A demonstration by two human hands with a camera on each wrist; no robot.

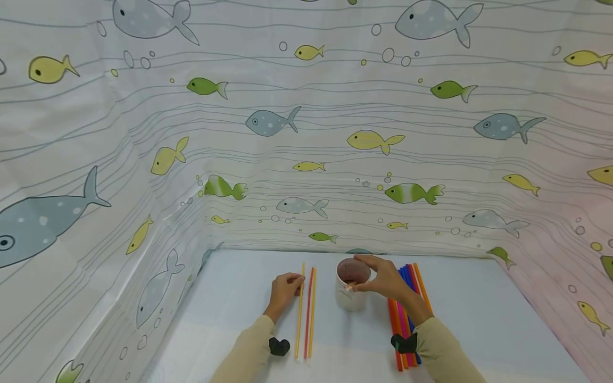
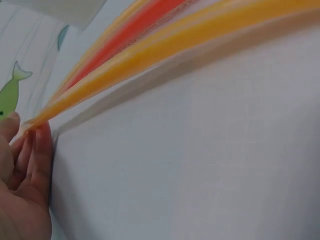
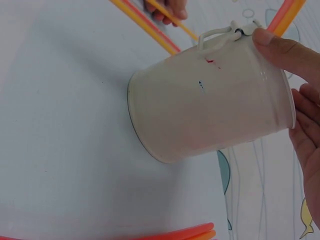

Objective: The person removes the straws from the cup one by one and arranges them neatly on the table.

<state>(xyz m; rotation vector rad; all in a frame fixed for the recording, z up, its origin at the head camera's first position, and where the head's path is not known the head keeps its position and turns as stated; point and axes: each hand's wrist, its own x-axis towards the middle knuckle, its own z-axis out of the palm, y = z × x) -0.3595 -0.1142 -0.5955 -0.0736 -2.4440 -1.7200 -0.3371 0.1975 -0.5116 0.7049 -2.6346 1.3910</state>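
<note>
My left hand (image 1: 286,290) pinches a yellow straw (image 1: 299,319) near its far end; the left wrist view shows the fingertips around the straw's tip. Just right of it lie a red straw (image 1: 309,314) and another yellow straw (image 1: 313,316), roughly parallel. My right hand (image 1: 386,279) grips the rim of a small white metal pail (image 3: 200,100), with the thumb on the near side by the wire handle (image 3: 215,40) and fingers on the far side. The pail's mouth faces up in the head view, and its inside looks dark. Whether its base touches the table, I cannot tell.
A bundle of red, orange, pink and blue straws (image 1: 399,340) lies beneath my right forearm, partly hidden by it. The white table (image 1: 479,319) ends at a fish-printed sheet (image 1: 354,213) that rises behind and on both sides.
</note>
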